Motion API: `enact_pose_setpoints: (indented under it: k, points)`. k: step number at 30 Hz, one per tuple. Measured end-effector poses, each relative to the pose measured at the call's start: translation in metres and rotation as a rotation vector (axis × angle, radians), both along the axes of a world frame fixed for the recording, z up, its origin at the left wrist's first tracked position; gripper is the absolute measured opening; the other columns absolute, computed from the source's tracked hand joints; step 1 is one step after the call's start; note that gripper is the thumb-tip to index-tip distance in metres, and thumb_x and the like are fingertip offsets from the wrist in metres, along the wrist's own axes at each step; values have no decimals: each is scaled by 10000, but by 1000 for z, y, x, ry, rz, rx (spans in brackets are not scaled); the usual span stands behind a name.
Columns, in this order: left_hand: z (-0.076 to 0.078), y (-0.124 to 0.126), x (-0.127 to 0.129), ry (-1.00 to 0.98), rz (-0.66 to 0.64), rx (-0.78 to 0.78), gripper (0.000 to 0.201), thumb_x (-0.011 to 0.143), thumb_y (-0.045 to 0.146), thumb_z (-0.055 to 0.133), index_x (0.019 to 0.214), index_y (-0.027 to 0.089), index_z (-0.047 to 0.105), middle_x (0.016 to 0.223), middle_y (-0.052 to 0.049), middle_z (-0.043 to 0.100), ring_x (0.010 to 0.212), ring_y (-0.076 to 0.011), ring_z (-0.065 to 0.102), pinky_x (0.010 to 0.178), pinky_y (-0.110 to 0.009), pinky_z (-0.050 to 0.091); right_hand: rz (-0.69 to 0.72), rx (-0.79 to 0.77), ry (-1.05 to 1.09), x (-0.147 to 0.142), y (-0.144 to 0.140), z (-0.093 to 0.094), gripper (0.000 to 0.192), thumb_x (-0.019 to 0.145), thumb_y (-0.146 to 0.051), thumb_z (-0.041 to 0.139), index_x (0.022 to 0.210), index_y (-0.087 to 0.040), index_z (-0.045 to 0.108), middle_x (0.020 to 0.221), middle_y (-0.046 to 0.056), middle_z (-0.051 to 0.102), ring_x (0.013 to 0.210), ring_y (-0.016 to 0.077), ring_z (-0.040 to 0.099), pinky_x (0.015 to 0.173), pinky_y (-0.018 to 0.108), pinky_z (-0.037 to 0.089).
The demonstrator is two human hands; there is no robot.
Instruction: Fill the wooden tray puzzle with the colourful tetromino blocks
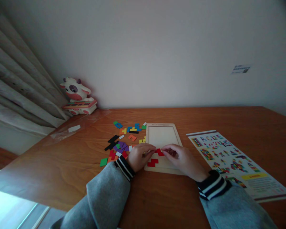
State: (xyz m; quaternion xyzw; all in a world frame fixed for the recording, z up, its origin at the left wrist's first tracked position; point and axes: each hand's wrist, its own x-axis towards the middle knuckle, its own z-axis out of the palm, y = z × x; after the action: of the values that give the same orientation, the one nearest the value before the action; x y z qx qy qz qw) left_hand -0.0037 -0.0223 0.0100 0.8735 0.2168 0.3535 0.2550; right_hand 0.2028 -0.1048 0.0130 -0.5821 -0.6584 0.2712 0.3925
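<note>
A shallow wooden puzzle tray (pixel 178 135) lies on the table in front of me. Over its middle, my left hand (pixel 140 155) and my right hand (pixel 178 157) meet from either side at a red puzzle piece (pixel 160 152). Thumb and fingers of both hands are pinched at its edges. Another red puzzle piece (pixel 153 163) lies in the tray's lower left corner. Left of the tray is a loose spread of colourful pieces, among them a purple piece (pixel 122 147), a black piece (pixel 112 143) and a green square (pixel 103 162). My left wrist hides some of them.
A printed pattern sheet (pixel 231 159) lies right of the tray. At the back left stands a toy cow with a keyboard (pixel 79 97), near clear plastic wrap (pixel 62 135) and a curtain (pixel 21 79). A wall (pixel 157 57) borders the table's far edge.
</note>
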Motion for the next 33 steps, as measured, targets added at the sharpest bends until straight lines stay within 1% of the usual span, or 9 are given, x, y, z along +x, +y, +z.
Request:
enact_pose_setpoints:
  k: [5,8,10,13,19,26,33]
  points:
    - [0,2,-3,125,-33,133,172,942,235,566,996,182,721,975,-71,745,920,-181,681,872,-310,541,34,-25,-167,5,-3,0,176,879,-321,576,894,-212,714,819,36,731,684,168,645,645,290,503]
    - [2,4,-8,202,-157,210,199,960,259,540,1034,192,713,1016,-77,731,956,-176,667,893,-300,523,78,-5,-277,6,-4,2,149,878,-305,586,868,-215,705,787,30,712,661,165,619,634,294,485]
    - [5,5,-11,268,-231,267,211,961,293,545,1062,203,706,1057,-83,719,980,-177,657,909,-307,516,112,44,-361,6,-5,3,122,877,-300,605,848,-219,692,793,29,699,705,174,618,675,305,479]
    - [6,8,-15,331,-240,327,237,940,358,583,1066,195,701,1066,-91,713,974,-190,652,903,-327,516,144,98,-428,6,-5,3,93,886,-285,625,863,-215,682,841,36,690,802,190,623,739,320,473]
    - [4,11,-17,344,-240,326,286,933,402,596,1093,187,696,1099,-97,712,992,-201,649,902,-334,515,181,124,-460,5,-5,0,128,928,-285,604,1002,-232,693,928,43,680,889,203,622,789,338,478]
    - [4,11,-16,328,-249,336,270,935,377,598,1099,185,693,1067,-90,725,971,-196,653,889,-330,515,183,160,-462,4,-4,-4,156,906,-335,646,1000,-226,708,925,47,676,887,209,620,799,353,491]
    - [5,10,-16,313,-257,336,255,941,356,589,1071,165,697,1032,-90,727,941,-192,649,871,-324,522,219,145,-464,3,-5,-2,192,910,-373,634,1027,-258,733,921,45,645,884,202,612,790,346,495]
